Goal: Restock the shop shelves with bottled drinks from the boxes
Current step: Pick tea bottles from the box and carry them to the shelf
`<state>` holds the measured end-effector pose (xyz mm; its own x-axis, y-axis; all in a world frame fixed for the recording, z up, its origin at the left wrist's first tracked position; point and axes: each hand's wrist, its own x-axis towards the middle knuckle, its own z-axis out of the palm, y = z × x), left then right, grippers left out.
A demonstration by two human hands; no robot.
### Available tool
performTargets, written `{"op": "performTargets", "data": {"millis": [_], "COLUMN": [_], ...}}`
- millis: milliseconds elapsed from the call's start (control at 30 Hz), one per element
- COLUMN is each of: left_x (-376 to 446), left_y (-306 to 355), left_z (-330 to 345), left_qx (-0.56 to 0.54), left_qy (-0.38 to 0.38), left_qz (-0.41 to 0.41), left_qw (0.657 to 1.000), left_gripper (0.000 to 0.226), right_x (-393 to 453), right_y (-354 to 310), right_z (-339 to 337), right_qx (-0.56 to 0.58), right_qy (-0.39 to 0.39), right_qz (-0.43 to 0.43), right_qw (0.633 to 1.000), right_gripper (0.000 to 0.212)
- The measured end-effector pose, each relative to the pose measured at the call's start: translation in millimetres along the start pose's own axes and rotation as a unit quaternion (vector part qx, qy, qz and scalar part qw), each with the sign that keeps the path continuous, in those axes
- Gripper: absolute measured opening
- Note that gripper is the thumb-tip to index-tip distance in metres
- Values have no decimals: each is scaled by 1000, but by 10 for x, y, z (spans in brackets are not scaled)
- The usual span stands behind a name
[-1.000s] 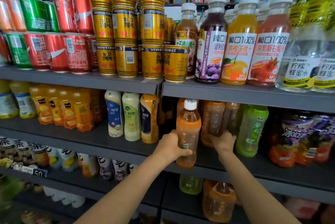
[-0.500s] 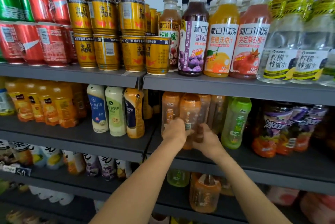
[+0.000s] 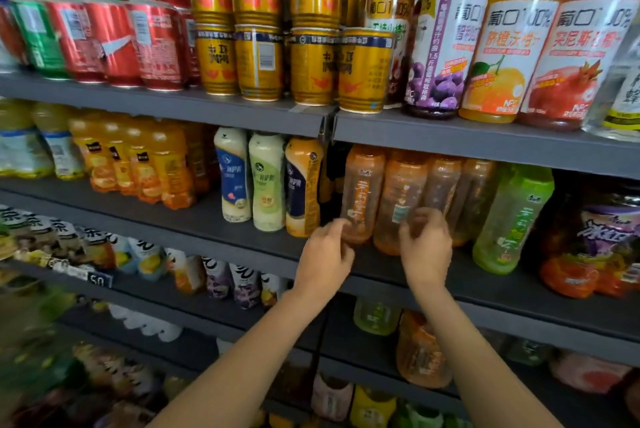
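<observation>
Reaching with both bare arms toward the second shelf [image 3: 519, 284] from the top, in front of a row of orange tea bottles [image 3: 398, 201]. Left hand [image 3: 323, 256] at the low part of the leftmost orange bottle [image 3: 362, 192], fingers half curled, fingertips [image 3: 341, 225] at the bottle's side; cannot tell if really touching or only very near. Right hand [image 3: 426, 249] just before the next bottle [image 3: 401, 206], fingers bent and spread, not wrapped around anything. Both hands loose, holding nothing, a little apart from each other with a gap between. Standing upright on the shelf, close together, four orange bottles side by side, tops hidden behind the shelf above. Just right of them, a green bottle [image 3: 514, 220], also upright. Just left, three smaller milk tea bottles [image 3: 266, 182] in blue, pale green and orange. On the top shelf [image 3: 485, 140], gold cans [image 3: 311, 64] stacked in two layers, red cans [image 3: 138, 40] further left, tall juice bottles [image 3: 498, 57] with white labels at right. Below, on a lower shelf, one more orange bottle [image 3: 420, 351] and a pale green one [image 3: 375, 317], partly hidden behind the right forearm. Left edge of the view blurred.
</observation>
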<state>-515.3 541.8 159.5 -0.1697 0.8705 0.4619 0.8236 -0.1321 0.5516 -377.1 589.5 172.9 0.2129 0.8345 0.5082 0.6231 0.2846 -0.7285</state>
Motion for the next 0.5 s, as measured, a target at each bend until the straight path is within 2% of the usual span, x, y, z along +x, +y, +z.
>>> {"op": "performTargets", "data": {"millis": [33,100,233,333,500], "left_x": [-79,-269,-898,-1520,-3004], "left_y": [-117,-385,-1186,-1869,-3346], "left_z": [-88,-298,-815,-1155,-1957], "left_qx": [-7,-18,-4,18,33], "left_qy": [13,30,26,-60,-201], "left_qz": [-7,-30,-84,-172,-333], "left_qw": [1000,999,996,983,921], "left_gripper": [39,38,38,40,38], "right_x": [-91,-318,-1039,-1673,-3120], "right_y": [-128,-441,-1105,-1465,-1855], "right_z": [36,157,664,1108,2177], "right_qx": [22,54,79,34,-65], "right_qy": [18,4,-129,-263,-515], "right_qz": [-48,-131,-246,-274,-295], "right_qw": [998,990,957,925,802], "right_gripper": [25,26,31,34,40]}}
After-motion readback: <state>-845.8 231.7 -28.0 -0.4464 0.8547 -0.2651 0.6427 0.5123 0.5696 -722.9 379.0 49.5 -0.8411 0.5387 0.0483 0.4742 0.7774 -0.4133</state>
